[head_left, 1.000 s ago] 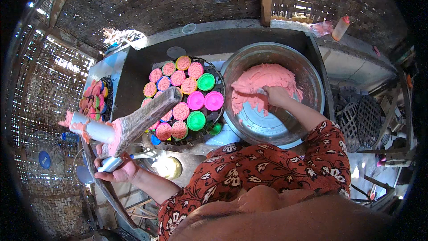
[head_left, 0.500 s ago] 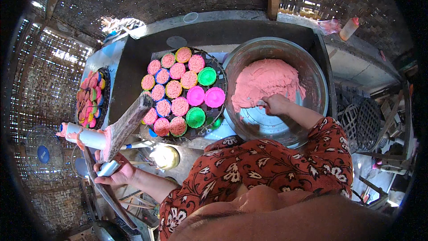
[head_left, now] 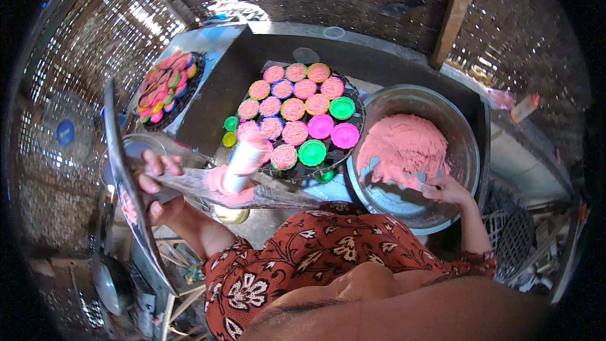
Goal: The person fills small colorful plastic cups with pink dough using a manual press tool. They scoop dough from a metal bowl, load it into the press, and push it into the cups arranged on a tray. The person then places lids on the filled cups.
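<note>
My left hand [head_left: 163, 192] is closed around a wooden press [head_left: 271, 194] made of two long worn bars. A white tube [head_left: 237, 170] smeared with pink dough stands through one bar; this part is blurred. My right hand [head_left: 447, 189] is inside a big metal basin [head_left: 468, 136], at the near right edge of a mound of pink dough [head_left: 404, 145]. Its fingers pinch a small flat grey tool, mostly hidden. Left of the basin, a round rack [head_left: 353, 145] carries several colourful scalloped molds, many topped with pink dough strands. A green mold [head_left: 312, 152] and a magenta mold [head_left: 344, 136] show no dough.
Another tray of colourful filled molds [head_left: 167, 85] sits on the ledge at the far left. A dark raised wall [head_left: 404, 66] runs behind the rack and basin. A bottle [head_left: 524, 108] stands at the back right. A wok [head_left: 112, 284] is at the lower left.
The view has turned left. The press in my left hand has swung round, its tube bar now pointing right, close to the rack. My right hand has shifted to the dough's near right edge.
</note>
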`<state>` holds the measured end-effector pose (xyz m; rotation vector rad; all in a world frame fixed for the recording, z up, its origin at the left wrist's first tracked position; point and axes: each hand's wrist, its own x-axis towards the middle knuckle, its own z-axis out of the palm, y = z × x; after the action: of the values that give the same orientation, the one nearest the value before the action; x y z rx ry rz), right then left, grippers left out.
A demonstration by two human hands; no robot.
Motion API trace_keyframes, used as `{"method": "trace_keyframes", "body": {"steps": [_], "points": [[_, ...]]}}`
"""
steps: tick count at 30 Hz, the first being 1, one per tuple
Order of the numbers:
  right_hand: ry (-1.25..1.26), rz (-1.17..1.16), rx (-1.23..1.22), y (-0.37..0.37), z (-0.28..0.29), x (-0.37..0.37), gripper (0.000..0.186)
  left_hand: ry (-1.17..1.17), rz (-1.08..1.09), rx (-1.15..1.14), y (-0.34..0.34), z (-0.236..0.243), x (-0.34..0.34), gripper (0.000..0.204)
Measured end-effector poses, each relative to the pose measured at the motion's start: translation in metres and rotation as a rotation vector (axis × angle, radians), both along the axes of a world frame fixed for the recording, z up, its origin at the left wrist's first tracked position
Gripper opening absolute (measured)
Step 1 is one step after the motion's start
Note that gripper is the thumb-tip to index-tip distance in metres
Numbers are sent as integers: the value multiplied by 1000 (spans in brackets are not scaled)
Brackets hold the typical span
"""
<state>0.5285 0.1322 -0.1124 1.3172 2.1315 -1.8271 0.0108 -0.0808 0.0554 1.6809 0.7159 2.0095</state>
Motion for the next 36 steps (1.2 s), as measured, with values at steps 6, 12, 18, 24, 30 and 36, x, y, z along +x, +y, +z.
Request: {"method": "trace_keyframes", "body": {"steps": [6, 12, 18, 24, 30, 36], "points": [[337, -49, 29, -12, 56, -9, 41, 187, 57, -376, 36, 7, 67, 41], [764, 6, 31, -23, 93, -55, 50, 649, 15, -458, 124, -17, 118, 45], [317, 143, 679, -26, 139, -46, 42, 1044, 151, -261, 150, -7, 153, 37], [-259, 263, 1554, -66, 246, -72, 36, 1070, 146, -259, 157, -29, 160, 37], [-310, 223, 2215, -92, 219, -121, 29, 1152, 173, -369, 161, -2, 181, 45], [-242, 309, 2717, -85, 196, -111, 16, 1174, -64, -421, 180, -12, 170, 50]]}}
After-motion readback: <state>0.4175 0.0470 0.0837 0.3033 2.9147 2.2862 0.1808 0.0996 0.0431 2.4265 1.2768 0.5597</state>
